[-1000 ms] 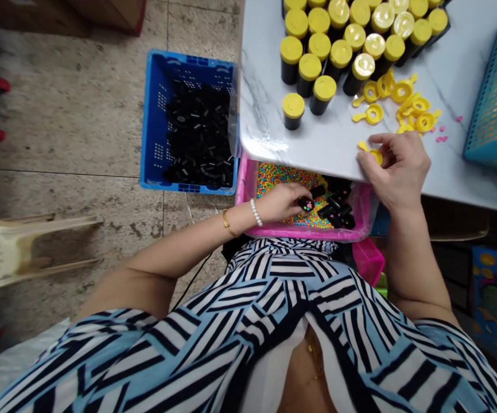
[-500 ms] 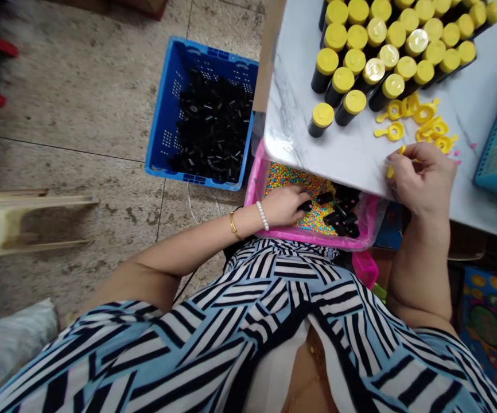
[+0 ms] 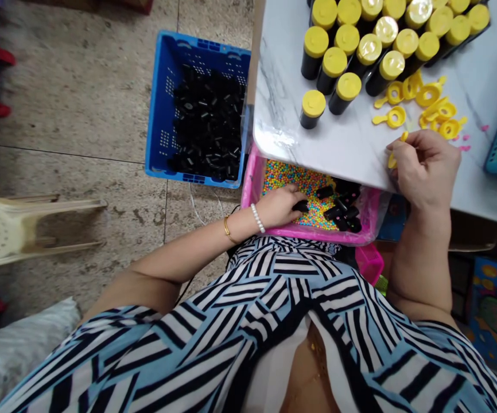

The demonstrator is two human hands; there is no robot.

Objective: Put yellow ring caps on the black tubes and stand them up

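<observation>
Pinching a yellow tabbed ring in the right hand, left hand grasping a black tube

Tabletop: your tabletop looks smooth and glossy, with a marble-like finish.
Caps: your yellow caps are smooth plastic, some with a pearly shine.
Tubes: your black tubes look like satiny plastic.
Rings: your yellow tab rings are glossy plastic.
Crate: your blue crate is matt plastic.
Floor: your floor tile looks rough.
Blouse: your blouse is smooth cloth.

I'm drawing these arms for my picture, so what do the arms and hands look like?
The left hand has a white pearl bracelet and a thin gold bangle at its wrist. The right hand wears no bracelet. The sleeves have navy, white and light blue stripes.
</observation>
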